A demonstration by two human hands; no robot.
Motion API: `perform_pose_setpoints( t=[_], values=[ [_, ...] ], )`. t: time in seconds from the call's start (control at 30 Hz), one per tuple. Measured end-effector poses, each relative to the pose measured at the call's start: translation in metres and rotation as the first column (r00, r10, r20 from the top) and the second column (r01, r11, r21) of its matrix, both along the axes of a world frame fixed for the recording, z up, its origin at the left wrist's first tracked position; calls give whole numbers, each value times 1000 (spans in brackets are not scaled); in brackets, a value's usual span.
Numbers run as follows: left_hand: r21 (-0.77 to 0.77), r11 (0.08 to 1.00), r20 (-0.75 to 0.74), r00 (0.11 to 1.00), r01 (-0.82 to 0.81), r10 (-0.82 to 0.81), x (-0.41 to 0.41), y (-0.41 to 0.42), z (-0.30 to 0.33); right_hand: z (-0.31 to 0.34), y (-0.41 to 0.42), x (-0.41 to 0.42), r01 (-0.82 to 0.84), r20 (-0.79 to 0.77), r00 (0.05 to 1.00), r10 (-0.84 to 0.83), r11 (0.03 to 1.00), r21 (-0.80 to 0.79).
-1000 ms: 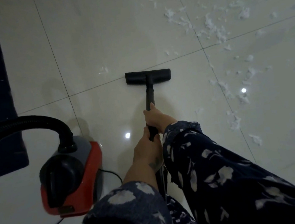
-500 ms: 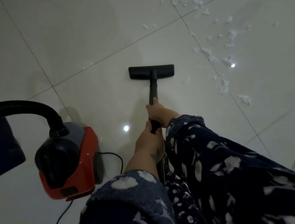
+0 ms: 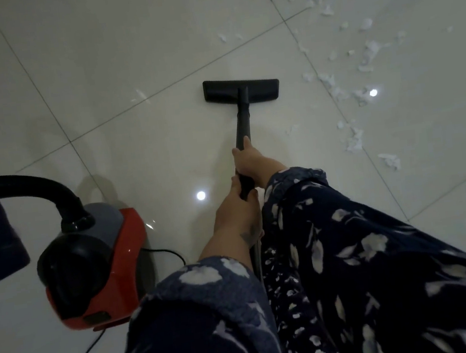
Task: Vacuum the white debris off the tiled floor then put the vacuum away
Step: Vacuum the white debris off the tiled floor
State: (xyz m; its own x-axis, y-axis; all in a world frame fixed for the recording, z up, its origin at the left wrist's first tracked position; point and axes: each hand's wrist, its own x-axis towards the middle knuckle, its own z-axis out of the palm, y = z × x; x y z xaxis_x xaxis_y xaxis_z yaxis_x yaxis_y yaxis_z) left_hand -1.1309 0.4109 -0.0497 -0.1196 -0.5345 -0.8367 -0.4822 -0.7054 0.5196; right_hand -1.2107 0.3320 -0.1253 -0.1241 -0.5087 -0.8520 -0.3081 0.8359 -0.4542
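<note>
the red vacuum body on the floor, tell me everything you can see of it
The vacuum body is a small canister that looks like plastic: a red lower shell, a grey top panel and a rounded black front part. A black ribbed hose plugs into its top and arches off to the left. A thin dark cord leaves its right side, and another stretch runs from beneath it. It sits on the tiled floor, left of the person. Neither hand touches it.

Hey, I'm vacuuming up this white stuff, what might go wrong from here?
The floor head sits on clean tile, left of the white debris, so strokes here may miss it. The power cord trails by the red canister near your feet and could snag. Dim light may hide small flecks.
</note>
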Motion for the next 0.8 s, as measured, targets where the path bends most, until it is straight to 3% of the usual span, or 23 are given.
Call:
perform_pose_setpoints(
  t=[0.53, 0.67, 0.8],
  values=[
    [33, 989, 4, 990, -141, 141, -73, -156, 5, 9, -167, -61, -102, 5, 995, 102, 995, 0],
    [35, 978, -66, 976, -206, 208, -72, -192, 0, 4, -207, -59, -102, 17, 995, 102, 995, -18],
    [18, 986, -20, 986, -168, 168, -69, -240, -2, 0, -256, -54, -112, 20, 993, 112, 993, -23]
  ],
)
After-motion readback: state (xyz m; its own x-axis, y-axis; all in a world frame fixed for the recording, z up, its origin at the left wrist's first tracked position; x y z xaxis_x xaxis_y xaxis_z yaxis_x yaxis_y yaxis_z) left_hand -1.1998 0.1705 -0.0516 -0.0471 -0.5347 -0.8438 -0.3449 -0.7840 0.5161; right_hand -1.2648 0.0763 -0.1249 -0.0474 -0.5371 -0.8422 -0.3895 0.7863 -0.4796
